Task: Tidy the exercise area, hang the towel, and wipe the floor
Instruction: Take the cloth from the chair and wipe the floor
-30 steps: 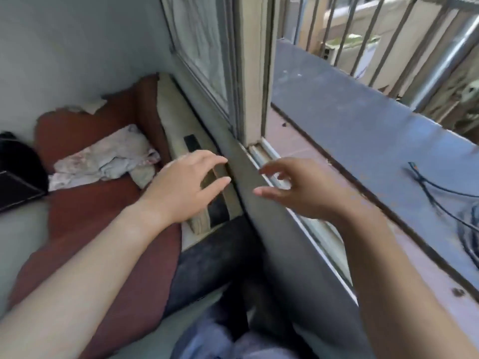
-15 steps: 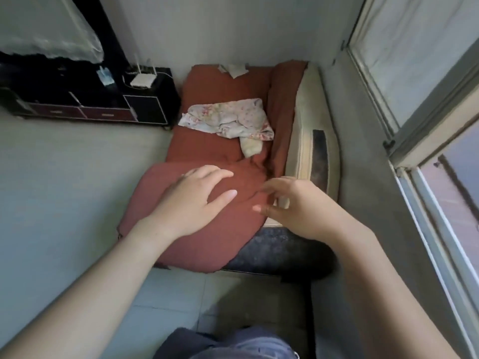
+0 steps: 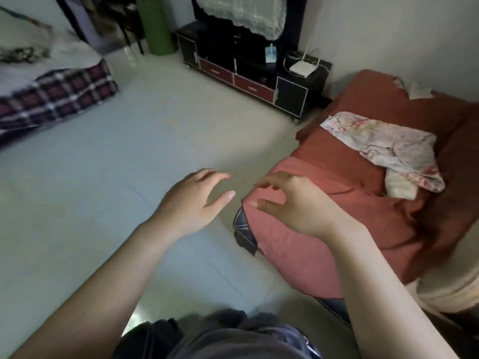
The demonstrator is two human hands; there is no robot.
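My left hand [image 3: 193, 203] hovers over the pale tiled floor [image 3: 108, 182], fingers spread and empty. To its right, my right hand [image 3: 290, 203] hangs above the near corner of a red-covered floor mattress [image 3: 337, 229], fingers loosely curled and apart, holding nothing. A crumpled floral cloth [image 3: 388, 149] lies on the mattress farther back, apart from both hands. A dark patterned edge [image 3: 243, 229] shows under the red cover at the corner.
A black low cabinet [image 3: 259, 73] with red drawers and a white router [image 3: 302, 68] stands against the far wall. A green cylinder [image 3: 155, 24] stands at the back. A plaid-covered bed [image 3: 57, 94] sits far left. A cream cushion [image 3: 451, 288] lies at right.
The view has swung left, from the window and balcony ledge to the room floor. Both hands stayed empty and now hang over the mattress corner and floor.
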